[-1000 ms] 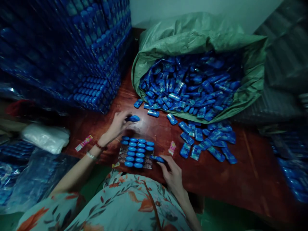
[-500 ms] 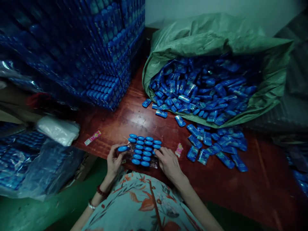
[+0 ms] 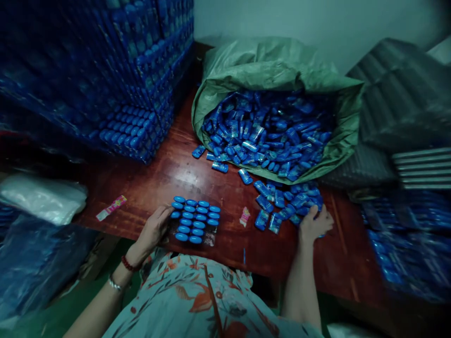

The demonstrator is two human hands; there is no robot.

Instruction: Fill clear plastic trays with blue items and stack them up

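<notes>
Left hand: the left hand (image 3: 154,229), low and left of centre in the frame, lies with fingers loosely spread and released, fingertips touching the left edge of the clear plastic tray filled with rows of glossy blue oval capsules (image 3: 195,219); it grasps nothing.
Right hand: the right hand (image 3: 314,222), lower right of centre, rests palm down, fingers curled over the loose pile of blue foil-wrapped packets (image 3: 287,203) on the dark red wooden table (image 3: 169,176); whether it grips a packet I cannot tell.
Tray: sits at the table's near edge, lower centre.
Source: the open green woven sack (image 3: 268,65), upper centre, spills more packets.
Change: half a second ago the left hand held one blue capsule beside the tray and the right hand touched the tray's right side; now the capsule is gone from the fingers and the right hand has moved out to the pile.
</notes>
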